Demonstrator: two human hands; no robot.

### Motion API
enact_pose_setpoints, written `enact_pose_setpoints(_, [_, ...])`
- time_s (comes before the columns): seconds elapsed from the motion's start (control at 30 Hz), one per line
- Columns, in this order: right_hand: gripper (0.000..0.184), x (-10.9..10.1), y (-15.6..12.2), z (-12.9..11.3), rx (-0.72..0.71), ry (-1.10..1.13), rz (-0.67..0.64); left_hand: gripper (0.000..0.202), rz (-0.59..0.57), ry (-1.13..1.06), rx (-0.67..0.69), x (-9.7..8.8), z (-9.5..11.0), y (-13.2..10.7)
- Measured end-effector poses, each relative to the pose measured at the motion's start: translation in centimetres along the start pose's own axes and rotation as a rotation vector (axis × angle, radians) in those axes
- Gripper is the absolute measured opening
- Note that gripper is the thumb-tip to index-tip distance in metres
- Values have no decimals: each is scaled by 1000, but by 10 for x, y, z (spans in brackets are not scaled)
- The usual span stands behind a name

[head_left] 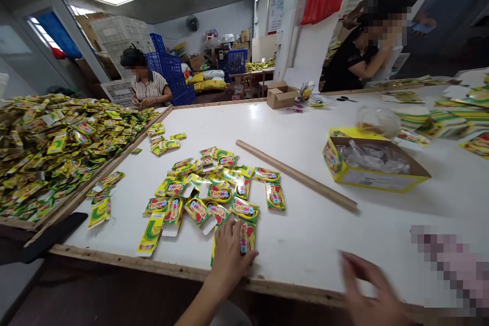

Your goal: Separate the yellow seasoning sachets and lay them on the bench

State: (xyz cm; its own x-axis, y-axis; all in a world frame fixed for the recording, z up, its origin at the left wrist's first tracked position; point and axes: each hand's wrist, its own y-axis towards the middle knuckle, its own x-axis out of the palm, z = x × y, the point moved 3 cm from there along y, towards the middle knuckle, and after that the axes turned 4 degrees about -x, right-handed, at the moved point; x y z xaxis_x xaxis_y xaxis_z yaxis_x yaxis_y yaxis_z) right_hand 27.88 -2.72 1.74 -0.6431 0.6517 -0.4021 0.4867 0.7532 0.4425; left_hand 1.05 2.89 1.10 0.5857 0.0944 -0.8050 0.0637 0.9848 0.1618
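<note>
My left hand lies on small yellow-and-green cartons at the near edge of a loose group, thumb spread to the right. One carton shows between its fingers and thumb; whether it is gripped is not clear. More printed cartons lie overlapped just beyond, some with white end flaps sticking out. To the right, over the table's front edge, my right hand is blurred by motion. Its thumb and forefinger are apart, with nothing visible between them.
A wooden strip lies across the white table. Beyond it stand a yellow display box holding clear plastic and a brown box. Scissors lie farther back. Left is a large carton heap. Two people sit beyond the table.
</note>
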Motion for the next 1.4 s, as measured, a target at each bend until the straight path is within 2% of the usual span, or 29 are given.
enact_pose_setpoints(0.1, [36,74,-14,-22,-49,114,-354,71,30,69,-46,3,3,3])
enact_pose_setpoints(0.13, [33,95,-19,-29,-62,135,-428,70,29,64,-43,3,3,4])
enact_pose_setpoints(0.2, [29,124,-26,-39,-62,166,-486,65,31,3,-31,3,2,5])
enact_pose_setpoints(0.27, [30,136,-27,-44,-22,235,-488,60,48,-116,-26,2,1,5])
enact_pose_setpoints(0.33, [32,136,-25,-45,49,346,-482,57,78,-281,-37,3,0,4])
enact_pose_setpoints(0.43, [35,124,-24,-47,123,516,-431,52,99,-598,-80,8,5,1])
enact_pose_setpoints(0.53, [42,112,-30,-47,130,648,-395,47,33,-896,-109,14,15,-3])
enact_pose_setpoints(0.6, [42,107,-36,-45,119,679,-405,43,-3,-988,-97,16,21,-5])
enact_pose_setpoints(0.7, [39,99,-37,-40,89,614,-444,33,-47,-973,-42,12,25,-5])
enact_pose_setpoints(0.83, [29,93,-25,-40,54,502,-558,18,-145,-905,25,8,25,0])
enact_pose_setpoints(0.9, [27,92,-17,-43,19,464,-550,17,-117,-891,37,8,26,4])
enact_pose_setpoints(0.97, [28,93,-10,-43,-9,456,-488,16,-71,-915,28,10,26,6])
enact_pose_setpoints(1.07, [31,96,-6,-40,27,521,-400,23,-21,-1043,-16,15,26,8])
enact_pose_setpoints(1.13, [32,97,-6,-39,25,531,-406,26,-29,-1073,-21,17,26,8])
enact_pose_setpoints(1.3, [25,91,-9,-48,-118,452,-467,18,-43,-971,14,12,30,6])
enact_pose_setpoints(1.4, [25,89,-8,-52,-108,444,-438,18,-25,-957,-13,9,31,6])
